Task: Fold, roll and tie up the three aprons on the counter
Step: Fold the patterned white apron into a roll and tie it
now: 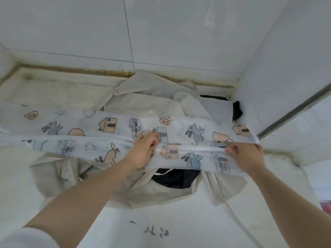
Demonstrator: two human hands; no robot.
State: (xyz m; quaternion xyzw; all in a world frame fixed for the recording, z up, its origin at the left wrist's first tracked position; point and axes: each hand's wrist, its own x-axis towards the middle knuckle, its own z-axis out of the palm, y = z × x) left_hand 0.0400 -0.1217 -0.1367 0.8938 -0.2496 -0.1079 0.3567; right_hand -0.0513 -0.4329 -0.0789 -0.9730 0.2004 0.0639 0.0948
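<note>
Apron (100,133) print "Happy and free" | hands (143,147) (245,154) pinch fold

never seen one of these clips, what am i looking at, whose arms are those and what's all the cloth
There is no machine here. A camera worn on a person's head looks down at their two bare arms, and this is the only view. The left hand and the right hand both pinch the folded edge of a white apron printed with rabbits and houses, stretched across a white counter. Under it lie a beige apron and a black one, crumpled. White tiled walls stand behind.
</note>
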